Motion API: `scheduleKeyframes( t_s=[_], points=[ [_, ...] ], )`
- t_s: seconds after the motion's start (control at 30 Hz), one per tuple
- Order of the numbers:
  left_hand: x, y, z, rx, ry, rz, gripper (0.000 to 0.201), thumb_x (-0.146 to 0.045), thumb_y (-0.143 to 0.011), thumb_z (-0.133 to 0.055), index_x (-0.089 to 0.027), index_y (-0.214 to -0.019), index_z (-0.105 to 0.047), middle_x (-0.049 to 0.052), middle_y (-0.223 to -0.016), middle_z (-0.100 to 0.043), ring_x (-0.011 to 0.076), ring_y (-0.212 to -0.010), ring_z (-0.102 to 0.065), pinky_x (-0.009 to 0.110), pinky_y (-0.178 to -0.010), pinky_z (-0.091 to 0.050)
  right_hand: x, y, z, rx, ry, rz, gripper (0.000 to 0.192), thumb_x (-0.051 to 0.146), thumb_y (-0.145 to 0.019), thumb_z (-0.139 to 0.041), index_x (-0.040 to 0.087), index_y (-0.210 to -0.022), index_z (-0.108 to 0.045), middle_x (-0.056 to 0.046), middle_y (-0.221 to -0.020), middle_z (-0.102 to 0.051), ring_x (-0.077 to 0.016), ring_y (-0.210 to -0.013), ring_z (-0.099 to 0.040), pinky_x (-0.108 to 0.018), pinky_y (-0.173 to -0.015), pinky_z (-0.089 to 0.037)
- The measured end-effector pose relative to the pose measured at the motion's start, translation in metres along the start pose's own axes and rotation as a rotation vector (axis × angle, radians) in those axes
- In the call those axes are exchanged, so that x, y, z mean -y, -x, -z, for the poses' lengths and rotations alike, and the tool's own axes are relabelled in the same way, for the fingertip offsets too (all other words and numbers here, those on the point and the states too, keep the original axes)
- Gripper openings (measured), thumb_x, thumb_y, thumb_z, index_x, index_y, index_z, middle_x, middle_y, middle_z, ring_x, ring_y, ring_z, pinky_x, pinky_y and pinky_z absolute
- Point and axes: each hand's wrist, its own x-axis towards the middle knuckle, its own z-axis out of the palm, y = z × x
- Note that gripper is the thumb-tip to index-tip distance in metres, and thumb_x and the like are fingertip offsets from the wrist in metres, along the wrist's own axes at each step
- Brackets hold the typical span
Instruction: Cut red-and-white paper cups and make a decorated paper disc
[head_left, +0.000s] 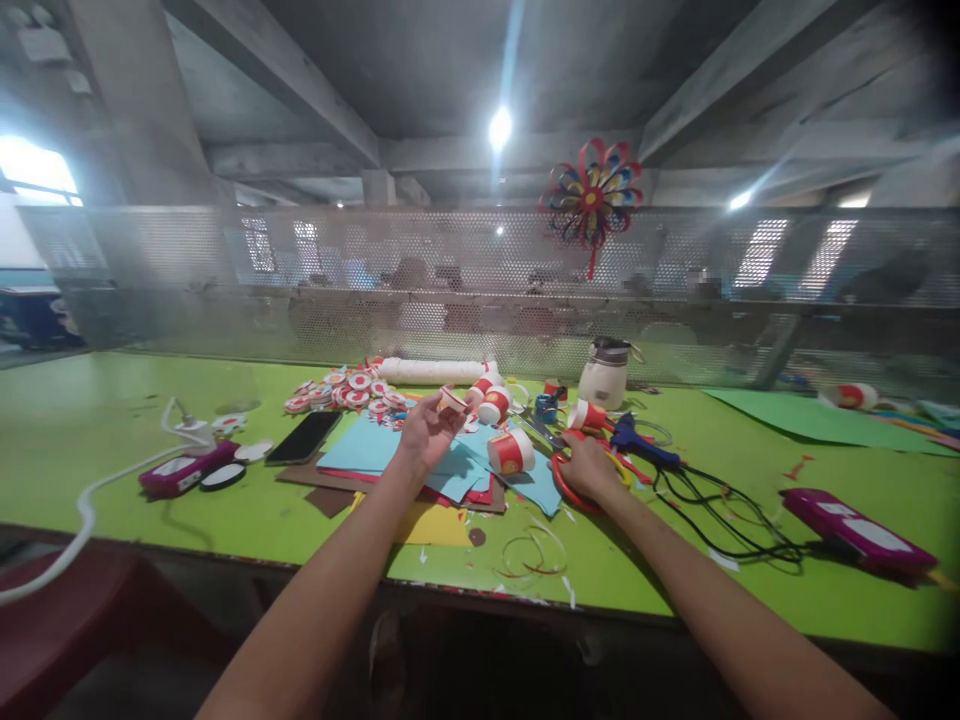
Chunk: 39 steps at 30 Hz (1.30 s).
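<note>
Raised over the coloured paper, my left hand [426, 436] pinches a small red-and-white piece of paper cup [451, 402] between its fingers. My right hand [589, 466] rests on the table with its fingers around the scissors [568, 488], whose handles are red and yellow. The blades point up and to the left. Just left of the scissors, a red-and-white paper cup [511, 452] lies on its side on light blue paper [360, 446]. More paper cups [493, 404] lie behind it. A blue glue gun [643, 443] is right beside my right hand.
Cut cup rounds [352, 388] are heaped at the back left, before a white roll [435, 371]. A black phone [304, 438] and purple power strips [859, 532] lie on the green table. A black cable [739, 520] tangles at right. A jug [604, 375] stands behind.
</note>
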Motion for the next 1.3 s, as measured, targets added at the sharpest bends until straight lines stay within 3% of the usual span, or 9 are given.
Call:
scheduleKeyframes(
  t_s=[0.27,0.4,0.77,1.0,1.2,1.3],
  points=[
    [-0.006,0.0,0.002,0.114,-0.036,0.04,0.026,-0.025,-0.078,-0.054,-0.012,-0.098,-0.063,0.013,-0.081,-0.068,0.017,-0.069,-0.064,0.022,-0.056,-0.046,0.002,0.0,-0.003,-0.016,-0.024,-0.015,0.049,0.036,-0.083,-0.051,0.017,-0.129,-0.051,-0.019,-0.117,-0.058,-0.032,-0.11,-0.054,-0.038,-0.086,-0.042],
    [-0.006,0.0,0.002,0.122,-0.089,0.064,0.023,-0.03,-0.075,-0.057,-0.012,-0.089,-0.064,0.013,-0.08,-0.068,0.0149,-0.064,-0.061,0.022,-0.053,-0.043,-0.001,-0.002,0.0,0.017,-0.044,0.006,0.055,0.035,-0.08,-0.057,0.017,-0.131,-0.05,-0.018,-0.121,-0.058,-0.0321,-0.113,-0.052,-0.038,-0.089,-0.04],
    [-0.009,0.005,-0.003,0.138,-0.117,0.111,0.034,-0.038,-0.075,-0.051,-0.01,-0.091,-0.063,0.01,-0.071,-0.064,0.0131,-0.056,-0.054,0.021,-0.046,-0.035,-0.006,-0.006,0.007,0.06,-0.057,0.093,0.056,0.031,-0.073,-0.063,0.016,-0.127,-0.055,-0.015,-0.12,-0.062,-0.0306,-0.109,-0.057,-0.034,-0.086,-0.042],
    [-0.004,0.003,-0.004,0.106,-0.164,0.052,0.028,-0.033,-0.073,-0.056,-0.011,-0.088,-0.063,0.009,-0.072,-0.066,0.0146,-0.061,-0.059,0.022,-0.05,-0.04,-0.004,-0.005,0.005,0.052,-0.052,0.078,0.047,0.037,-0.074,-0.062,0.019,-0.117,-0.063,-0.015,-0.113,-0.065,-0.0328,-0.105,-0.058,-0.037,-0.083,-0.042],
    [-0.003,-0.001,0.001,0.092,-0.238,0.009,0.032,-0.026,-0.073,-0.061,-0.014,-0.103,-0.061,0.007,-0.08,-0.069,0.0126,-0.06,-0.061,0.021,-0.051,-0.043,-0.008,-0.006,0.008,0.056,-0.124,0.095,0.044,0.03,-0.071,-0.065,0.019,-0.114,-0.065,-0.012,-0.11,-0.068,-0.0278,-0.101,-0.061,-0.031,-0.08,-0.044],
    [-0.004,-0.002,0.002,0.126,-0.269,0.002,0.028,-0.028,-0.075,-0.061,-0.015,-0.1,-0.061,0.007,-0.085,-0.07,0.0119,-0.061,-0.061,0.021,-0.052,-0.044,-0.011,-0.008,0.012,0.036,-0.186,0.107,0.043,0.032,-0.073,-0.065,0.018,-0.113,-0.065,-0.01,-0.112,-0.068,-0.0251,-0.1,-0.062,-0.028,-0.078,-0.045]
  ],
)
